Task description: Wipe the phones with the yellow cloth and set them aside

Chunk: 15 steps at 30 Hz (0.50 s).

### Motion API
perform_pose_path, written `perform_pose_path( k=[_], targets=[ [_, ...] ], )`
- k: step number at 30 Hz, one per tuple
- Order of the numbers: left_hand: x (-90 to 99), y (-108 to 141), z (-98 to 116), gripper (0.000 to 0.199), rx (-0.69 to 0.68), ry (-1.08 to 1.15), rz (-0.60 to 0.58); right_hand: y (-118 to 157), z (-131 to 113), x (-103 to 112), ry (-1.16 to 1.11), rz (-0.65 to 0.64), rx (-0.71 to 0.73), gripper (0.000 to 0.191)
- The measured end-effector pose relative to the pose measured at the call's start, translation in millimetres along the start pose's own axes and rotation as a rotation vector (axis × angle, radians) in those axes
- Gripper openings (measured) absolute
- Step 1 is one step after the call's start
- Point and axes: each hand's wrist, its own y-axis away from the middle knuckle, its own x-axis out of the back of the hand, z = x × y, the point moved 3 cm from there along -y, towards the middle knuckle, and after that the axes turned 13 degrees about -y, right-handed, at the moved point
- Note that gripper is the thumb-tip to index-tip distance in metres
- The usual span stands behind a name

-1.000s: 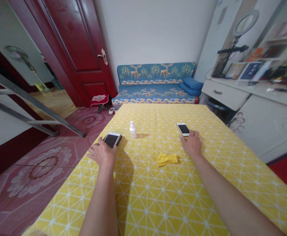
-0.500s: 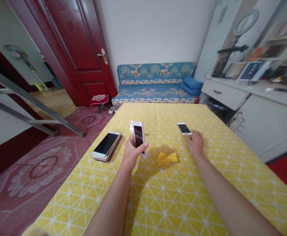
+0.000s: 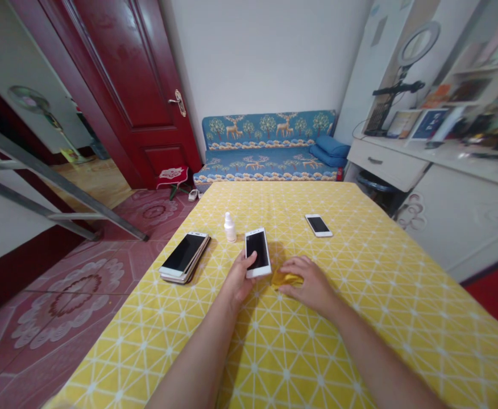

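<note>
A white smartphone (image 3: 262,262) with a dark screen is gripped in my left hand (image 3: 237,279), thumb across its screen and face tilted up toward me. Just to its right, my right hand (image 3: 311,286) has its fingers and thumb closed around a crumpled yellow cloth (image 3: 283,278) at the tabletop. Behind the held phone stands a small white spray bottle (image 3: 229,228). Another white smartphone (image 3: 318,225) lies face up farther back on the right. To the left, several phones lie in a stack (image 3: 184,255), a white one with a dark screen on top.
The yellow patterned tablecloth (image 3: 283,352) covers the table under everything. Beyond the far edge is a blue sofa (image 3: 266,156). A white cabinet (image 3: 389,162) stands on the right, a metal ladder-like frame (image 3: 74,193) on the left, and a small red stool (image 3: 173,175) near the door.
My right hand has left the phone at the back right and come to the yellow cloth, closing on it. My left hand has tilted its phone flatter, uncovering the spray bottle.
</note>
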Motion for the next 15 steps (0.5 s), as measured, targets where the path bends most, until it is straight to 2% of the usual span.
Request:
perform_pose_path(
  k=[3,6,8,11,13,15],
  targets=[
    [-1.0,-2.3,-1.1,0.046,0.036,0.099,-0.119,3.4,2.9,-1.0,0.071,-0.094,0.020,0.023],
    [-4.8,-1.9,0.0,0.050,0.074,0.164,-0.249,3.5,15.3,0.9,0.071,-0.071,-0.014,0.022],
    [-7.4,-0.7,0.7,0.052,0.092,0.184,-0.295,2.6,24.7,4.7,0.042,0.030,-0.081,0.022],
    [-11.8,0.6,-0.3,0.052,0.115,0.208,-0.345,2.4,33.1,16.7,-0.027,0.325,-0.148,0.020],
    [-14.8,0.6,-2.9,0.050,0.136,0.217,-0.375,3.6,31.6,24.1,-0.061,0.493,-0.135,0.021],
    [-17.5,0.0,-6.1,0.048,0.144,0.214,-0.406,4.3,24.3,26.3,-0.068,0.549,-0.088,0.023]
  ],
)
